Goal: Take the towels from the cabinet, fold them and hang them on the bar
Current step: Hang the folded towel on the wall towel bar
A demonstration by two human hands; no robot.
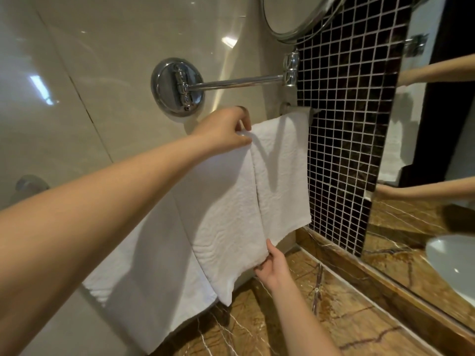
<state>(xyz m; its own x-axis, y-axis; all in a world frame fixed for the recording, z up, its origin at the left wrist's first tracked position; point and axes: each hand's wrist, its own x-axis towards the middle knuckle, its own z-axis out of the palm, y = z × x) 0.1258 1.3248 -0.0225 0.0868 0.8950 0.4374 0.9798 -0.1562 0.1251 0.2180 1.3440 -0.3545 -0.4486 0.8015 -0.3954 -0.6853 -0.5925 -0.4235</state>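
A glossy cream tiled wall (77, 73) fills the left side, with a blurred chrome knob (30, 185) low on it. Beside that hangs a broad white terry towel (144, 265), smooth-faced and partly covered by the left forearm. Next to it, a narrower folded white towel with a rippled weave (226, 214) overlaps the broad one's edge. The left hand (226, 129) pinches its top fold between thumb and fingertips, up where it drapes over the bar. The right hand (272, 265) pinches its lower edge, thumb in front and fingers curled behind.

Above the left hand sits a round polished chrome wall plate (177, 86), from which a thin chrome arm (236, 82) runs across to a round chrome-rimmed mirror (290, 16).

A third folded white towel with the same rippled weave (280, 176) hangs just beside the pinched one, edges touching. The towel bar (290, 107) shows only at its pale end bracket; the towels hide the rest.

Further right come small square black mosaic tiles with pale grout (347, 124), a veined brown marble counter (334, 304) below them, and a large flat wall mirror (437, 163) in which two forearms and an oval white basin (452, 260) are reflected.
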